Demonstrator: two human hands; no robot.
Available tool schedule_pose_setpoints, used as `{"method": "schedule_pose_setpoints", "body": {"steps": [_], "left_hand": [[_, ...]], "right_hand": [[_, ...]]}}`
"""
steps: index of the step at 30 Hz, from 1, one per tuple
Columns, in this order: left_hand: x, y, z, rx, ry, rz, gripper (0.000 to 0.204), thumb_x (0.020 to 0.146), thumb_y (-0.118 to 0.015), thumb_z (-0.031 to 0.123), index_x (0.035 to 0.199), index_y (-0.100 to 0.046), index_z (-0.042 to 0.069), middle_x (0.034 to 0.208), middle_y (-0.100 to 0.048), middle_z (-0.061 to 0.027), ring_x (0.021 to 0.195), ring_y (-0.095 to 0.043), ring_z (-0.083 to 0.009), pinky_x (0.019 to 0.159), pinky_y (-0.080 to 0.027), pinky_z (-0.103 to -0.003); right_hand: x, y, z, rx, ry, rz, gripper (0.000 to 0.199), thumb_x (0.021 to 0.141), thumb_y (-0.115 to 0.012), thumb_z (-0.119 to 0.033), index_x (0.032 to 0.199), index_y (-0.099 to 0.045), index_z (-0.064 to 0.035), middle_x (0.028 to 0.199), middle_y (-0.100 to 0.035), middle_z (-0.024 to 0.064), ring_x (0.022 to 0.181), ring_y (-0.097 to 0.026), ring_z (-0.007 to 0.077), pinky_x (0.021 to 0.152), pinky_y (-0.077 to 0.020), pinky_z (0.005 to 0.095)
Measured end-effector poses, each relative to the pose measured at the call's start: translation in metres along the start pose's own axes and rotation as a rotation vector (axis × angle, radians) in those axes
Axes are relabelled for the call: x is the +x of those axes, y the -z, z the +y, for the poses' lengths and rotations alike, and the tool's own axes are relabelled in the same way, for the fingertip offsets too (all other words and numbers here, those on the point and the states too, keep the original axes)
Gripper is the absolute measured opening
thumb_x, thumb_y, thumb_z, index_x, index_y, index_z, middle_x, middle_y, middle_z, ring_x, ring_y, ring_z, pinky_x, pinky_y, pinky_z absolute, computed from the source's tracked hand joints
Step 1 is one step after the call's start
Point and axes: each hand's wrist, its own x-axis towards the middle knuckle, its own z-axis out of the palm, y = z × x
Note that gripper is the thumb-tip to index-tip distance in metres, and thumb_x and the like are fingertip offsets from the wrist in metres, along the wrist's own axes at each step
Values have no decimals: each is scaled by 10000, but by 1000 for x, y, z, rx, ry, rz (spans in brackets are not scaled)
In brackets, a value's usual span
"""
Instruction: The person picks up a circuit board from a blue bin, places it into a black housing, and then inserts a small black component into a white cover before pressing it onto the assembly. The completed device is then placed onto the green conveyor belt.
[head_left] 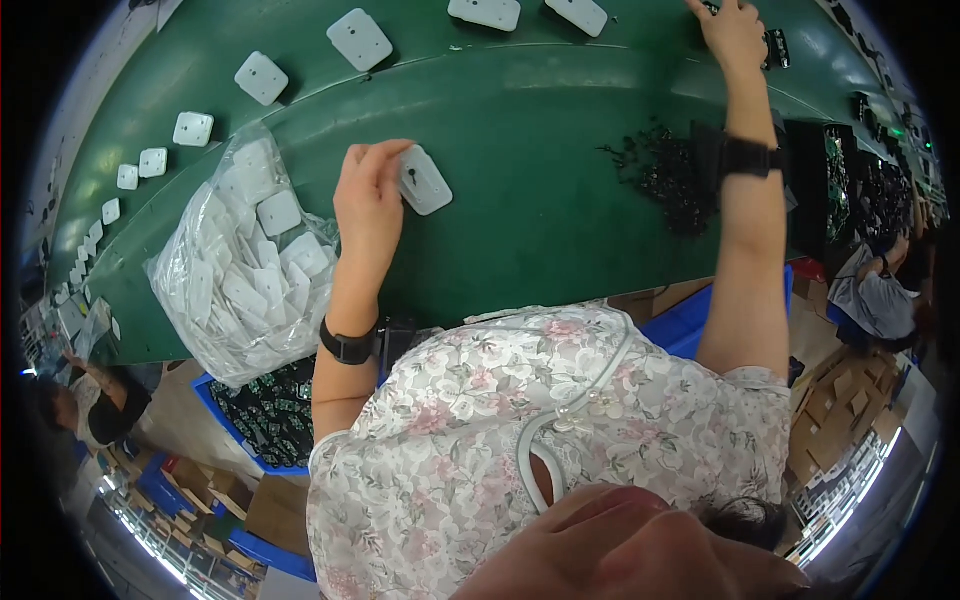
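Head view: green belt (540,210) carrying white plates in row. Clear bag (240,270) of plates sitting near edge, risking slide-off. Left hand (368,195) pinching white plate (425,180), could drop. Right hand (735,35) reaching far edge, grip unclear.

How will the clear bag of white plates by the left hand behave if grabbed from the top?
Probably floppy: the clear plastic bag is crumpled and slumped on the green belt. Likely hefty, since it's stuffed with white plates. Contents may shift or spill; its top looks open near the left hand.
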Motion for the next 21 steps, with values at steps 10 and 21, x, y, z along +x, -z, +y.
{"method": "schedule_pose_setpoints", "body": {"steps": [10,21], "left_hand": [[-18,-12,35,497,-90,85,681,710,-762,370,1194,-485,-22,1024,-511,-151,953,-521,-329,758,-474,-392],[-30,-21,12,99,-342,39,531,707,-663,-28,1215,-537,62,1099,-595,-114,1048,-536,-307,890,-419,-404]], "right_hand": [[-33,-83,-36,-43,-26,95,363,793,-694,-245,1037,-565,-9,933,-597,166,810,-597,312,749,-490,385],[-177,-180,-79,-276,129,-89,349,770,-675,1,1108,-590,-32,1109,-590,124,1034,-578,280,888,-454,331]]}}
